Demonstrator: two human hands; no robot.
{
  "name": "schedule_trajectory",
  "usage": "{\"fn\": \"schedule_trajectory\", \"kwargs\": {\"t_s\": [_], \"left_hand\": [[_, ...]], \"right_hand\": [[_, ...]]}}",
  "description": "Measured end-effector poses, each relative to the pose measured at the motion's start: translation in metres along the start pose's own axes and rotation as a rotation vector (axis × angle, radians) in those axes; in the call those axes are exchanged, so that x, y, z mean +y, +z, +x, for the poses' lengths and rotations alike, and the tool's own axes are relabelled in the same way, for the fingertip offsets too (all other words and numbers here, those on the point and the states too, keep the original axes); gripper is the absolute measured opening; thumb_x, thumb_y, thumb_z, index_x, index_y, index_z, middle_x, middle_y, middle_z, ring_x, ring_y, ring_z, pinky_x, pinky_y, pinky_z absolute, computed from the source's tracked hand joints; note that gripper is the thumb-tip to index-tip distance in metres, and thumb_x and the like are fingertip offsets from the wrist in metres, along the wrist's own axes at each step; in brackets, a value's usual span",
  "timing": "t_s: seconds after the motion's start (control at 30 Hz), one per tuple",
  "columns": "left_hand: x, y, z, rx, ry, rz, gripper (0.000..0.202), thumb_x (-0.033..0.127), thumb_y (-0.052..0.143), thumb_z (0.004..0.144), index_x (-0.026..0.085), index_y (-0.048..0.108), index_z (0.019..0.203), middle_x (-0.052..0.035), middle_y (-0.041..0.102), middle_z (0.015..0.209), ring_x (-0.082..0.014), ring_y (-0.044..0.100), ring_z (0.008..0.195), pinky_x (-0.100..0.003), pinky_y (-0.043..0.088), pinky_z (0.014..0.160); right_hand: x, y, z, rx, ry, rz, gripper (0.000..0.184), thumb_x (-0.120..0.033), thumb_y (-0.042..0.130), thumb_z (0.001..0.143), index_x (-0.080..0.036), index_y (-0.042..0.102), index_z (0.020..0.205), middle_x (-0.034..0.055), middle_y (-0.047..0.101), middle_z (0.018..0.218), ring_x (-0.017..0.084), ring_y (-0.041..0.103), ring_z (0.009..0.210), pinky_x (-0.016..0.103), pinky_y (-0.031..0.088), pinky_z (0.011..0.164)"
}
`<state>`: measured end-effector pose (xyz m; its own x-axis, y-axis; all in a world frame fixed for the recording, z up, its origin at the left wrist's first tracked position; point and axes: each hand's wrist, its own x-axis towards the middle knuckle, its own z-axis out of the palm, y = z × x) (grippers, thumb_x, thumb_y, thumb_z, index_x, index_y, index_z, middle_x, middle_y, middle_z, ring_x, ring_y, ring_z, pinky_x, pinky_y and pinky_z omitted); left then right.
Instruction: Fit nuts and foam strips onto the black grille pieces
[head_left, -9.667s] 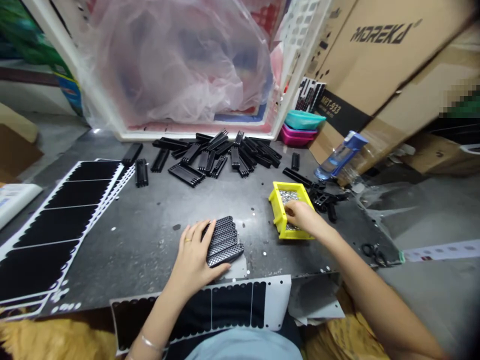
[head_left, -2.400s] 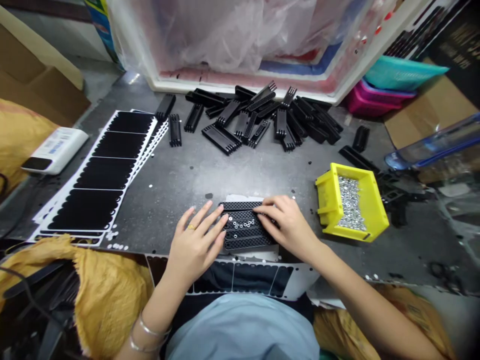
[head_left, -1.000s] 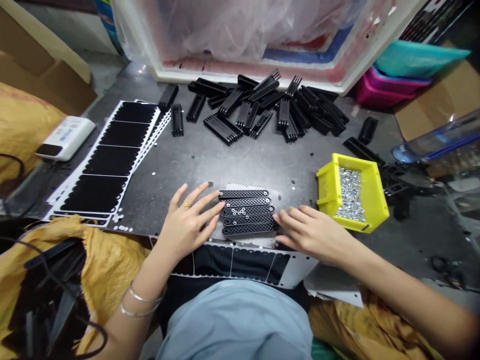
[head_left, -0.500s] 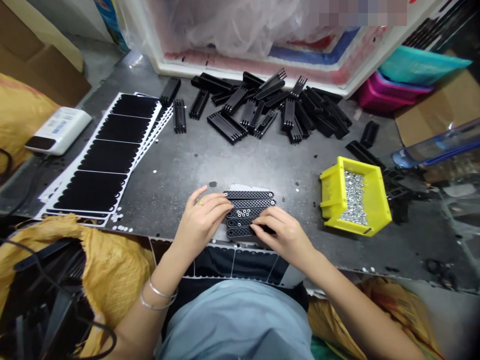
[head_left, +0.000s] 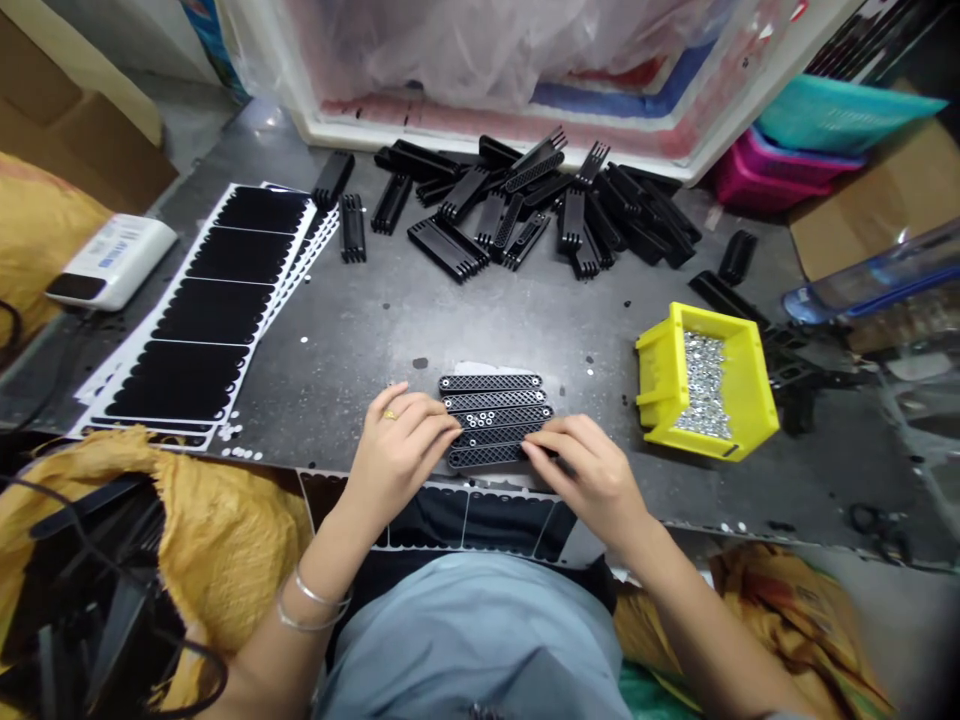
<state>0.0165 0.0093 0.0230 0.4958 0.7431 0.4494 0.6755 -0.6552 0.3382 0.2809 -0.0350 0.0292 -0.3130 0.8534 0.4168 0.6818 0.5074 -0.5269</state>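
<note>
Several black perforated plastic strips (head_left: 491, 415) lie side by side on the grey metal table (head_left: 360, 330), with small silver nuts on the middle ones. My left hand (head_left: 401, 450) rests at their left ends, fingers curled against the strips. At their lower right, my right hand (head_left: 589, 475) has its fingertips pinched on the nearest strip. A yellow bin (head_left: 664, 375) filled with silver nuts stands to the right.
A heap of black comb-like parts (head_left: 540, 205) lies at the back, in front of a white crate (head_left: 480, 135) lined with plastic. Black sticker sheets (head_left: 202, 310) lie at the left, another sheet (head_left: 465, 520) at the table's near edge. Scissors (head_left: 874, 520) lie far right.
Over ten seconds my right hand left the yellow bin and brought nuts onto the strips. In the last half second both hands slid slightly down along the nearest strips.
</note>
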Motion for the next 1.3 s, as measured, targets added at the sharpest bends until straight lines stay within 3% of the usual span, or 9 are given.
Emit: {"fn": "schedule_trajectory", "kwargs": {"t_s": [0.13, 0.23, 0.43, 0.67, 0.8, 0.93, 1.0, 1.17, 1.3], "left_hand": [[0.005, 0.007, -0.008, 0.107, 0.018, 0.067, 0.015, 0.016, 0.062, 0.099, 0.025, 0.071, 0.107, -0.0003, 0.079, 0.101, -0.0192, 0.071, 0.098, -0.044, 0.040, 0.111], [0.006, 0.008, -0.012, 0.135, 0.047, 0.094, 0.015, 0.016, 0.066, 0.097, 0.026, 0.072, 0.108, 0.0002, 0.080, 0.099, -0.0191, 0.072, 0.096, -0.043, 0.040, 0.109], [0.011, 0.004, -0.017, 0.101, 0.016, 0.141, 0.026, 0.016, 0.067, 0.096, 0.026, 0.070, 0.120, -0.0020, 0.080, 0.107, -0.0212, 0.072, 0.104, -0.044, 0.039, 0.111], [0.006, 0.004, -0.021, 0.053, 0.005, 0.045, 0.033, 0.016, 0.063, 0.097, 0.029, 0.069, 0.127, -0.0034, 0.078, 0.118, -0.0215, 0.070, 0.111, -0.045, 0.039, 0.112], [0.003, 0.000, -0.024, 0.006, 0.059, 0.053, 0.037, 0.030, 0.066, 0.096, 0.028, 0.066, 0.133, -0.0053, 0.076, 0.126, -0.0249, 0.068, 0.116, -0.047, 0.038, 0.112], [0.001, 0.001, -0.026, 0.021, 0.097, 0.079, 0.058, 0.054, 0.074, 0.089, 0.025, 0.062, 0.138, -0.0076, 0.076, 0.126, -0.0277, 0.069, 0.113, -0.049, 0.037, 0.112], [0.000, 0.005, -0.027, 0.062, 0.108, 0.120, 0.056, 0.052, 0.077, 0.088, 0.026, 0.063, 0.136, -0.0062, 0.078, 0.122, -0.0260, 0.071, 0.110, -0.047, 0.037, 0.112], [0.000, 0.011, -0.028, 0.113, 0.108, 0.133, 0.046, 0.041, 0.078, 0.091, 0.025, 0.065, 0.132, -0.0051, 0.079, 0.119, -0.0236, 0.072, 0.106, -0.045, 0.039, 0.110], [0.001, 0.012, -0.028, 0.103, 0.079, 0.098, 0.044, 0.040, 0.077, 0.092, 0.026, 0.065, 0.131, -0.0056, 0.078, 0.120, -0.0241, 0.071, 0.108, -0.045, 0.038, 0.111]], "right_hand": [[0.008, -0.019, -0.017, 0.068, 0.081, -0.105, 0.015, -0.014, 0.063, 0.098, -0.021, 0.072, 0.108, 0.0073, 0.070, 0.090, 0.021, 0.065, 0.083, 0.038, 0.055, 0.076], [0.010, -0.019, -0.027, 0.036, 0.011, -0.177, 0.019, -0.013, 0.063, 0.098, -0.020, 0.071, 0.113, 0.0084, 0.072, 0.091, 0.021, 0.065, 0.083, 0.037, 0.054, 0.073], [0.010, -0.011, -0.033, 0.009, -0.241, -0.431, 0.035, -0.011, 0.067, 0.096, -0.011, 0.064, 0.130, 0.0125, 0.077, 0.098, 0.023, 0.068, 0.085, 0.036, 0.051, 0.072], [0.018, -0.015, -0.041, -0.052, -0.263, -0.468, 0.038, -0.010, 0.066, 0.096, -0.017, 0.064, 0.134, 0.0087, 0.079, 0.102, 0.021, 0.071, 0.088, 0.035, 0.048, 0.073], [0.014, -0.017, -0.035, -0.070, -0.255, -0.475, 0.032, -0.014, 0.065, 0.099, -0.015, 0.064, 0.131, 0.0089, 0.078, 0.099, 0.021, 0.069, 0.087, 0.035, 0.047, 0.072], [0.007, -0.022, -0.033, -0.125, -0.296, -0.558, 0.028, -0.009, 0.059, 0.099, -0.011, 0.066, 0.127, 0.0121, 0.077, 0.103, 0.023, 0.066, 0.090, 0.037, 0.046, 0.076], [0.002, -0.022, -0.033, -0.135, -0.308, -0.588, 0.027, -0.007, 0.058, 0.099, -0.009, 0.067, 0.124, 0.0132, 0.077, 0.103, 0.023, 0.065, 0.092, 0.037, 0.045, 0.076], [-0.008, -0.023, -0.027, -0.162, -0.156, -0.612, 0.022, -0.014, 0.059, 0.101, -0.010, 0.069, 0.121, 0.0106, 0.075, 0.095, 0.022, 0.061, 0.084, 0.037, 0.041, 0.069], [-0.006, -0.032, -0.024, -0.253, -0.318, -0.660, 0.029, -0.005, 0.053, 0.099, -0.006, 0.068, 0.124, 0.0156, 0.075, 0.105, 0.026, 0.061, 0.093, 0.039, 0.044, 0.077]]}}
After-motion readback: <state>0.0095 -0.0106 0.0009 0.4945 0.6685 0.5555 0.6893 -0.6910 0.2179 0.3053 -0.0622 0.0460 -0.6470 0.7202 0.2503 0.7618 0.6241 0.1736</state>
